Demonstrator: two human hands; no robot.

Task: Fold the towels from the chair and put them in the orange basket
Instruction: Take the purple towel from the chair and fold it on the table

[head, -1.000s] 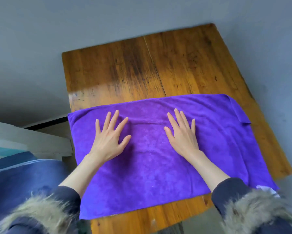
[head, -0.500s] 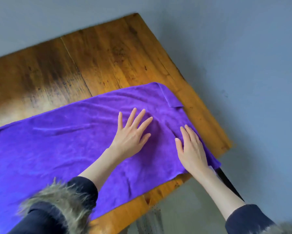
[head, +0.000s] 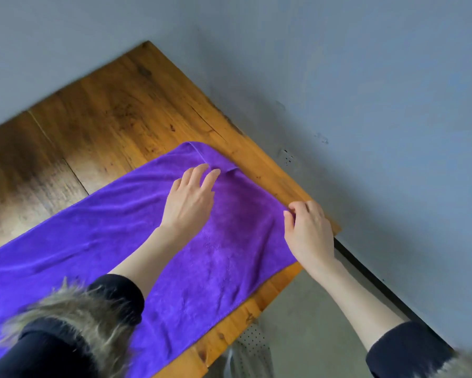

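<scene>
Both arms wear dark navy sleeves (head: 114,293) pushed up the forearms (shaggy grey-tan fur trim (head: 74,317) at the cuffs).

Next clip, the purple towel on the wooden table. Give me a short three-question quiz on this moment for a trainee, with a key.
1. True or false: the purple towel lies spread flat on the wooden table.
2. Which part of the towel is turned over on itself? A) the far right corner B) the near left corner C) the middle
3. Fill in: the right hand has its fingers curled at the towel's ____ edge, while the left hand reaches toward the turned-over corner.

Key: 1 true; 2 A; 3 right.
</scene>
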